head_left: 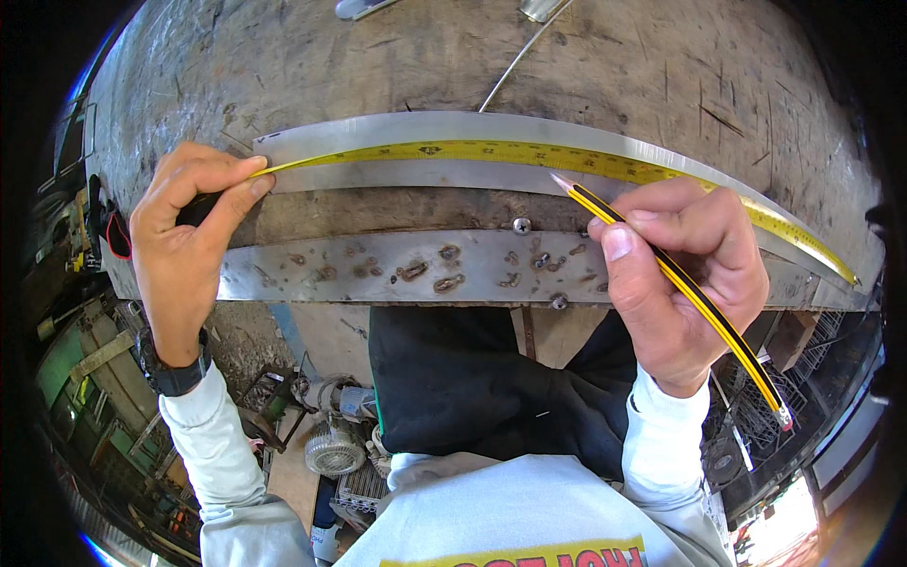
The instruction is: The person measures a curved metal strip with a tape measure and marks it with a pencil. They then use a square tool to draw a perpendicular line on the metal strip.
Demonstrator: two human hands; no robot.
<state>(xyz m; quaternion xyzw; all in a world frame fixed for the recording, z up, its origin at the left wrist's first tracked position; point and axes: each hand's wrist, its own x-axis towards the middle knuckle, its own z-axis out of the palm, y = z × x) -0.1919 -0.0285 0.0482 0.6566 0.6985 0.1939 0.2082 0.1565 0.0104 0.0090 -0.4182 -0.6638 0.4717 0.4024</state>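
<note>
A yellow tape measure blade lies stretched along a long flat metal strip on the wooden workbench. My left hand pinches the blade between thumb and forefinger at the strip's left end. Whatever else sits in that palm is dark and mostly hidden. Between the fingers of my right hand is a yellow-and-black striped pencil. Its sharpened tip rests over the strip's near edge, just below the blade, and its eraser end points down to the right. The blade runs on past my right hand to the strip's far right end.
Along the bench's front edge runs a second metal plate with burn marks and screws. A thin light-coloured rod lies behind the strip. On the floor below stand an electric motor and wire racks.
</note>
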